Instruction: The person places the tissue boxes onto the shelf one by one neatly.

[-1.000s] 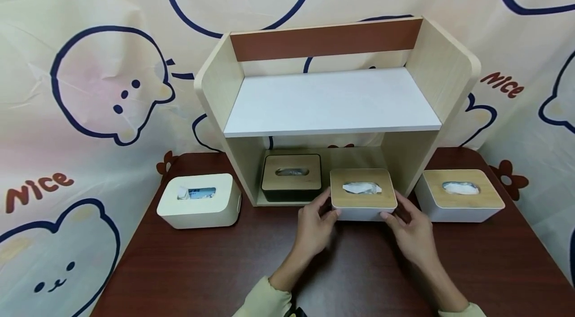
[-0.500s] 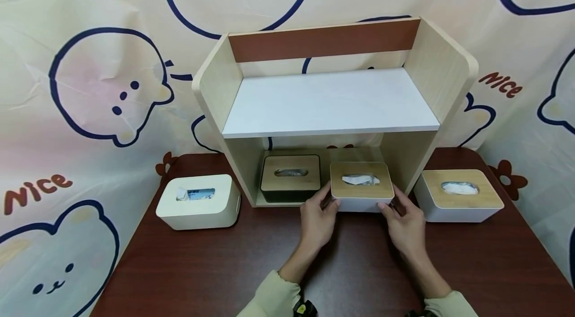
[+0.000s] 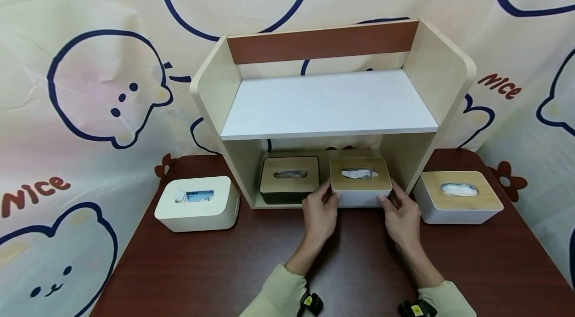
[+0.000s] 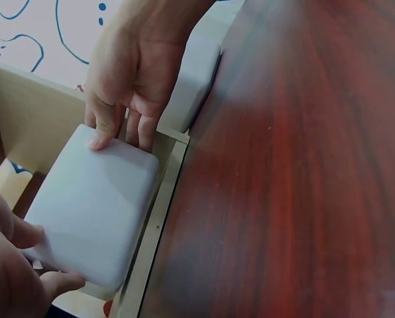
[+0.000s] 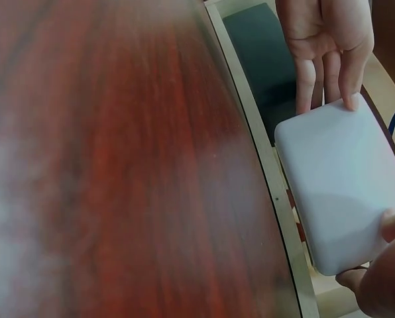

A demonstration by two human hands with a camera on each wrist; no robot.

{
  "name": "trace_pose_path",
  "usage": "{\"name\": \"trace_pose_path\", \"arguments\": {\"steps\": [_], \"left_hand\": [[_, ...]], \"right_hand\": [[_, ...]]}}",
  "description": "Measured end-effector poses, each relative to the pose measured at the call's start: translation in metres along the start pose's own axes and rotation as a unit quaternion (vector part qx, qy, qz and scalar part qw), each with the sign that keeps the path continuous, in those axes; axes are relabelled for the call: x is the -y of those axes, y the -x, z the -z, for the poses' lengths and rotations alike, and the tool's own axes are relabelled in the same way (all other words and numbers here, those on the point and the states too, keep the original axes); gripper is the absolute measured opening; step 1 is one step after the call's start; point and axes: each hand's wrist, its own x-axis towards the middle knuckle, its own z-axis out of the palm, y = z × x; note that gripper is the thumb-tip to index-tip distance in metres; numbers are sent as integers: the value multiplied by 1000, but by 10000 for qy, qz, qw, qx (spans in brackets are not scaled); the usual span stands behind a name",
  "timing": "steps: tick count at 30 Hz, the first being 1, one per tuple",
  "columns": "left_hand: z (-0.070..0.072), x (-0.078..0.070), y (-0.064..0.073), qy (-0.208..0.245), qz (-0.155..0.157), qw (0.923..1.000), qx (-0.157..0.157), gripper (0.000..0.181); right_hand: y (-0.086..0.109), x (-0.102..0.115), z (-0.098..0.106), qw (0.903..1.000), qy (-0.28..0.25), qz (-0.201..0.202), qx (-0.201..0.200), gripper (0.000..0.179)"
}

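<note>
A white tissue box (image 3: 365, 199) with a wood-look lid stands at the front of the shelf unit's lower compartment, right half. My left hand (image 3: 320, 216) grips its left end, and my right hand (image 3: 403, 220) grips its right end. In the left wrist view, thumbs lie on the white front face (image 4: 101, 199) while other fingers reach around the ends. A dark tissue box (image 3: 289, 197) with a wood-look lid sits in the same compartment, just left of my left hand. Tissue shows in the lid slots.
The shelf unit's white upper board (image 3: 332, 105) overhangs behind the boxes. An all-white tissue box (image 3: 197, 214) rests on the dark wood table (image 3: 355, 267) left of the unit. Another white tissue box with a wood-look lid (image 3: 458, 199) stands to its right.
Both hands have moved the white tissue box back, from the front edge into the lower compartment. The other boxes have stayed in place.
</note>
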Motion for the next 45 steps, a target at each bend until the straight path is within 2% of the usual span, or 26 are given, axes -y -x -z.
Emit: {"name": "trace_pose_path", "arguments": {"steps": [6, 12, 22, 29, 35, 45], "left_hand": [[0, 0, -4, -119, 59, 9998, -113, 47], [0, 1, -5, -312, 201, 9993, -90, 48], [-4, 4, -4, -180, 65, 9997, -118, 48], [-4, 4, -2, -205, 70, 9997, -82, 49], [-5, 4, -2, -179, 45, 9998, -30, 49], [-7, 3, -5, -107, 78, 9999, -97, 48]], "right_hand": [[-5, -3, -6, 9999, -42, 79, -63, 59], [-8, -4, -10, 9998, -45, 138, -139, 57], [-10, -4, -6, 9998, -128, 21, 168, 58], [-9, -4, -2, 9995, 22, -114, 292, 61], [-9, -3, 1, 9989, 234, -145, 367, 62], [-10, 0, 1, 9991, 295, -74, 308, 58]]}}
